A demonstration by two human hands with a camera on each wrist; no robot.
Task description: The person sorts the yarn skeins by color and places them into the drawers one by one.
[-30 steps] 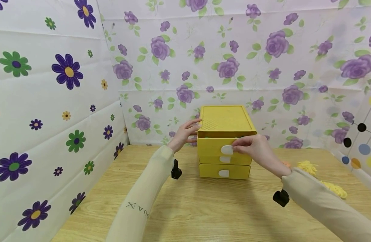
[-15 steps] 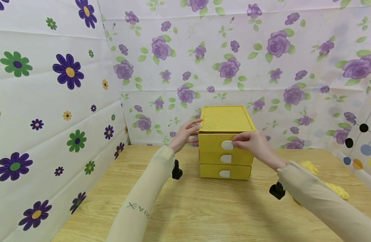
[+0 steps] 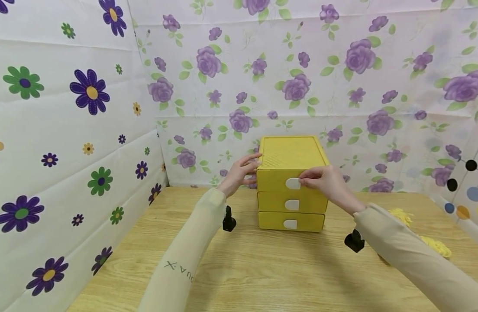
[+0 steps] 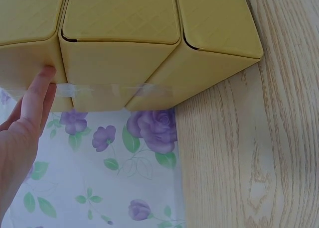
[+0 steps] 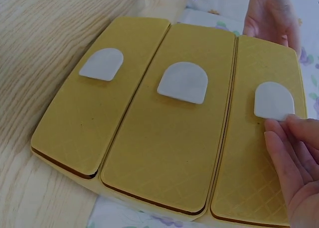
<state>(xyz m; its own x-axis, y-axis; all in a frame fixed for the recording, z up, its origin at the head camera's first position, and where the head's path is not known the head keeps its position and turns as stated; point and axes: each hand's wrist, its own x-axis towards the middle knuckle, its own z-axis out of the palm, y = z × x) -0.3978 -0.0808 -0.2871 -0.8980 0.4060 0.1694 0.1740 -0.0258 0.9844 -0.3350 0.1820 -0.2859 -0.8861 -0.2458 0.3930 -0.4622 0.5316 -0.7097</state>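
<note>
A yellow three-drawer box (image 3: 293, 154) stands on the table with all its drawers pushed in. Each drawer front carries a white rounded handle (image 5: 183, 82). My right hand (image 3: 324, 184) pinches the edge of the top drawer's handle (image 3: 293, 183) between thumb and fingers. In the right wrist view, the fingertips (image 5: 279, 122) meet that handle's edge. My left hand (image 3: 239, 174) rests against the box's left side with its fingers extended. One fingertip presses the side wall near a strip of clear tape (image 4: 114, 90), as the left wrist view shows.
Yellow yarn-like bundles (image 3: 435, 246) lie on the table at the right, partly behind the right sleeve (image 3: 410, 255). Flowered sheets (image 3: 208, 99) hang behind and to the left. The wood-grain table (image 3: 270, 268) extends in front of the box.
The top drawer, partly pulled out a second ago with something green showing inside, has slid back in. My right hand moved forward with its handle; the left hand stayed at the side.
</note>
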